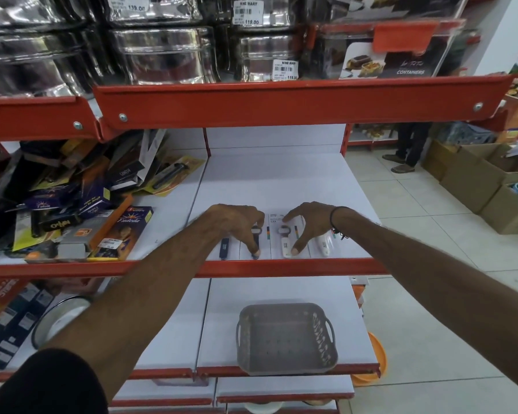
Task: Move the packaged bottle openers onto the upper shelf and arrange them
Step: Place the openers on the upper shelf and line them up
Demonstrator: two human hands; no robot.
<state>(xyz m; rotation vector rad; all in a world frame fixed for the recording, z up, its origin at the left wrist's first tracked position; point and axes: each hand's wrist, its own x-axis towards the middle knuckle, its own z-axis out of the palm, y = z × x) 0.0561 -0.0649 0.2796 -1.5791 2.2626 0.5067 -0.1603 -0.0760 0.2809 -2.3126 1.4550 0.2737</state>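
While both hands [269, 225] press openers [286, 243], basket [284, 339] sits below.

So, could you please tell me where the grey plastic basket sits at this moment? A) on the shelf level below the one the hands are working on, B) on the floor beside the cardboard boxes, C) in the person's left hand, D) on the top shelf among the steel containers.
A: the grey plastic basket stands empty on the white shelf below, while the left hand and right hand rest on the packaged bottle openers one level up.
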